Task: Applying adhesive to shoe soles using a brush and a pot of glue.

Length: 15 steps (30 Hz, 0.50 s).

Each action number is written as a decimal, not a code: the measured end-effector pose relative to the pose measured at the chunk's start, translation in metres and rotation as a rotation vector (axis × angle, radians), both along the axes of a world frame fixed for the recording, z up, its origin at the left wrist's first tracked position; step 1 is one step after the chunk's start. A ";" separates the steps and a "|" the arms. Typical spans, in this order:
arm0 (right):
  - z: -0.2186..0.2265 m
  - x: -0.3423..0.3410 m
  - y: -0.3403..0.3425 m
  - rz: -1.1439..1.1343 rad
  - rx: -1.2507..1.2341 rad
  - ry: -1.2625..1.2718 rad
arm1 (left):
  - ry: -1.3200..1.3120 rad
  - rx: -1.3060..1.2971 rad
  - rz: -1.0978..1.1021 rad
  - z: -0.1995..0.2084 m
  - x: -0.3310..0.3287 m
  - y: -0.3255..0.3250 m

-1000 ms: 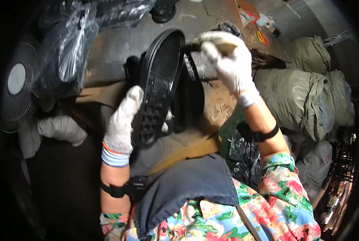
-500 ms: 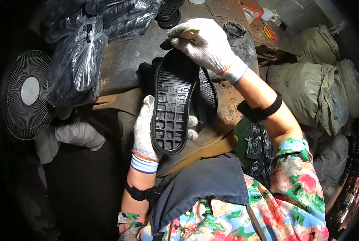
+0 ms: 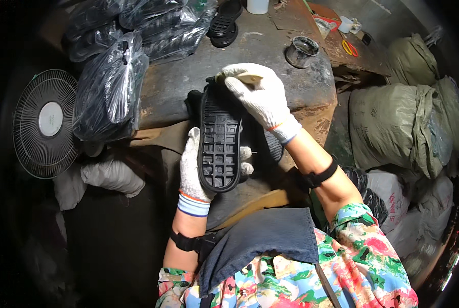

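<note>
Both hands of the person seated before me wear whitish knitted gloves. Their left hand (image 3: 190,169) is closed around a black moulded sole with a grid of square recesses (image 3: 220,149), the thumb lying along its left edge and fingertips showing at its right. The sole is held up in front of the body, its heel toward the person and its toe end pointing at the table. Their right hand (image 3: 263,100) is over that toe end, thumb and fingers pinching a slim pale tool (image 3: 251,78); I can't tell whether its hidden end meets the sole. Behind and to the right of the held sole, part of a second black ribbed sole (image 3: 274,146) shows.

On the worn dark grey table (image 3: 175,77), a round smeared metal can (image 3: 302,52) stands beyond the right hand. Farther back sit a stack of black soles (image 3: 223,25) and a white container (image 3: 257,6), with clear plastic bags of black pieces (image 3: 108,87) piled at the left. Scissors with yellow and red handles (image 3: 349,47) lie at the far right. A round wire-caged fan (image 3: 47,123) is off to the left, and bulging olive-green sacks (image 3: 386,128) crowd the right side. Dark blue cloth (image 3: 263,236) covers the person's lap.
</note>
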State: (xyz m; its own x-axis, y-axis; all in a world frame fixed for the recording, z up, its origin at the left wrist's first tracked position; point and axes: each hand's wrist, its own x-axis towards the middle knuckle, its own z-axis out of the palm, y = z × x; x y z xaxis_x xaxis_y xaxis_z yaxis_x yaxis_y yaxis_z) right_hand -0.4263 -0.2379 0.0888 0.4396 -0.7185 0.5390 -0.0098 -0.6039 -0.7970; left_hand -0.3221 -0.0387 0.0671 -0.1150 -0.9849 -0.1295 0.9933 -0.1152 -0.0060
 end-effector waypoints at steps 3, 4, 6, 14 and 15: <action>0.010 -0.013 0.005 0.194 0.223 -0.222 | -0.061 -0.040 -0.017 -0.010 0.008 0.001; 0.004 -0.020 -0.009 0.119 0.219 -0.170 | -0.052 -0.037 0.001 -0.005 0.005 -0.002; -0.012 -0.028 -0.029 0.036 0.276 -0.114 | -0.011 -0.036 0.000 -0.004 0.000 -0.006; 0.014 -0.025 0.025 0.362 -0.365 0.063 | -0.173 -0.028 0.097 -0.028 0.012 0.002; 0.023 -0.025 0.016 0.365 -0.310 0.028 | -0.179 -0.026 0.110 -0.031 0.016 0.006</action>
State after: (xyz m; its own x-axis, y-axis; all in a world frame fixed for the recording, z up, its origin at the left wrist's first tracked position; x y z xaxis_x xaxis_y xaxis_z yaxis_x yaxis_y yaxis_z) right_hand -0.4511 -0.2216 0.1120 0.6509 -0.3214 0.6878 0.2283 -0.7812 -0.5810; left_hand -0.3063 -0.0324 0.0362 0.0154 -0.9935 -0.1125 0.9849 -0.0043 0.1728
